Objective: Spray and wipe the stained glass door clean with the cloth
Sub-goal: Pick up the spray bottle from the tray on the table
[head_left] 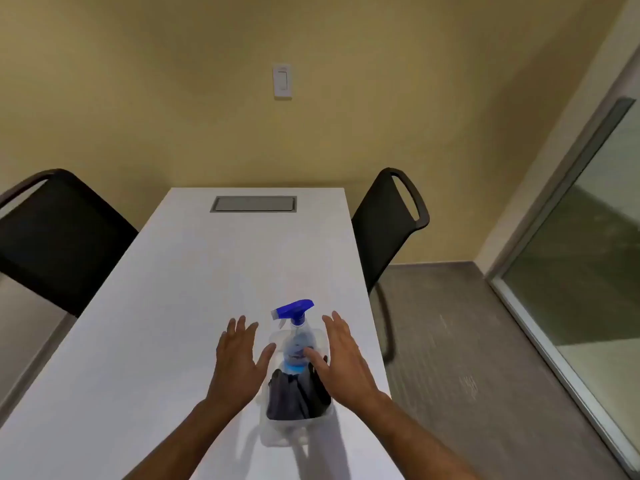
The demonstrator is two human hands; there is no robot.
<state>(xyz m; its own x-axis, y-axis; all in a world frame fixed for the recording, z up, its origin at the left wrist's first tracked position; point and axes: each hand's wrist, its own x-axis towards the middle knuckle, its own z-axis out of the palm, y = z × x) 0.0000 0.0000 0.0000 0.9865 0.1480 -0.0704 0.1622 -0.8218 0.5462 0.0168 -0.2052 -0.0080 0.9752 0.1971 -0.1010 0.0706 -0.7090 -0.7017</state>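
Both hands, left hand (239,358) and right hand (341,358), spread empty beside the clear bin (298,434); a careless grab could topple the spray bottle (296,336).

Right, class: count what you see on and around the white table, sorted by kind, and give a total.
Chairs: 2, a left chair and a right chair
Spray bottles: 1, the spray bottle
Clear bins: 1, the bin
Dark cloths: 1, the cloth
Hands: 2, the left hand and the right hand
Total: 7

Left grip (239,358), right grip (346,355) spread.
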